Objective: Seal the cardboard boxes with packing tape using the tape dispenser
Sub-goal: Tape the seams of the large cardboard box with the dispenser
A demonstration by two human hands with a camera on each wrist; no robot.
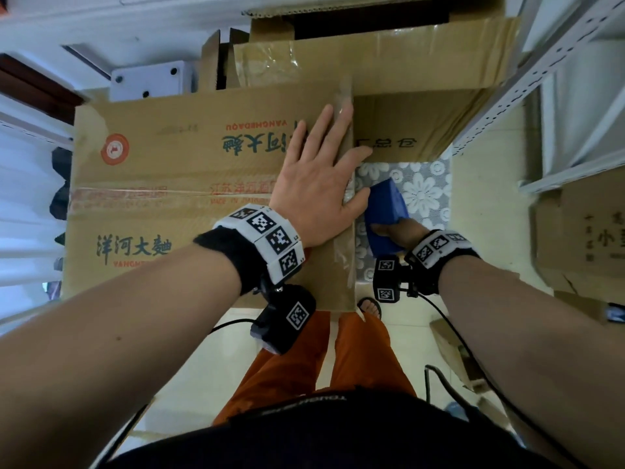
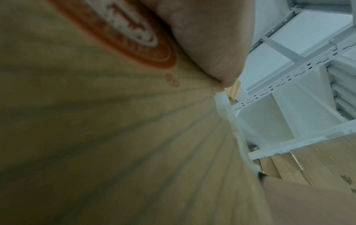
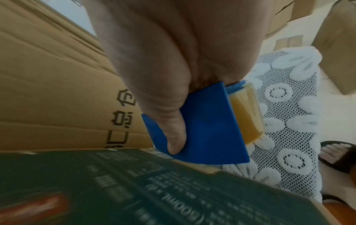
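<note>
Box (image 1: 176, 170) lay flat-topped in front of person, printed cardboard, clear tape strip (image 1: 345, 143) running along its right edge. Left hand (image 1: 318, 184) was spread flat, fingers straight, palm pressing tape down over that edge, likely smoothing strip so it bonds. Right hand (image 1: 394, 231) was curled round blue tape dispenser (image 3: 208, 126), thumb on its side plate, amber roll (image 3: 245, 114) showing; held low just beside box's right side above floral mat (image 1: 422, 187), probably carrying tape down side
</note>
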